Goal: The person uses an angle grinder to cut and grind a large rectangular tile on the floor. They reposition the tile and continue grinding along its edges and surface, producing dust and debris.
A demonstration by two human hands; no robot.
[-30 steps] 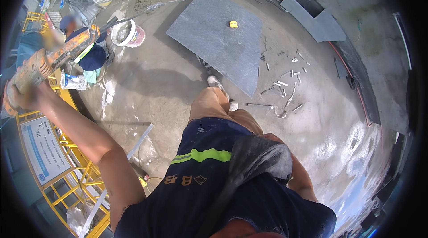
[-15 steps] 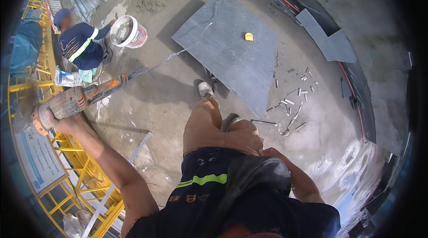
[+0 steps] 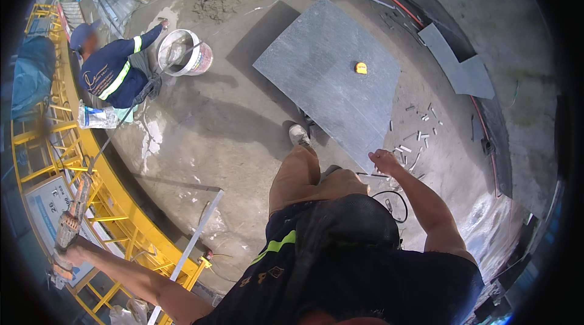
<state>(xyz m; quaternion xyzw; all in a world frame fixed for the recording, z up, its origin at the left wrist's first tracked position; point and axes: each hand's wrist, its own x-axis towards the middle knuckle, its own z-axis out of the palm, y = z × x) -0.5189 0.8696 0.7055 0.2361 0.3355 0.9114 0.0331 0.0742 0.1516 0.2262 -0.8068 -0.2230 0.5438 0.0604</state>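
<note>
Out at the far left, my left hand (image 3: 77, 252) is wrapped round the body of a worn orange-and-grey power tool, which looks like an angle grinder (image 3: 68, 223). Its dark cord runs up past the crouching co-worker. My right hand (image 3: 385, 162) is at the near corner of a grey stone slab (image 3: 322, 57), with the fingers curled in. Whether something small is between them, I cannot make out. A yellow tape measure (image 3: 361, 68) lies on top of the slab, which is raised off the floor.
A co-worker (image 3: 112, 72) crouches beside a white bucket (image 3: 198, 60). Yellow metal framing (image 3: 115, 170) lines the left side, with a long metal bar (image 3: 198, 230) near it. Small offcuts (image 3: 420, 136) litter the floor on the right. A black cable loop (image 3: 401, 206) lies near my right hip.
My left hand has swung the tool back toward me, low at the left. My right hand has moved from my hip out to the slab's corner. The co-worker's arm has lifted off the bucket.
</note>
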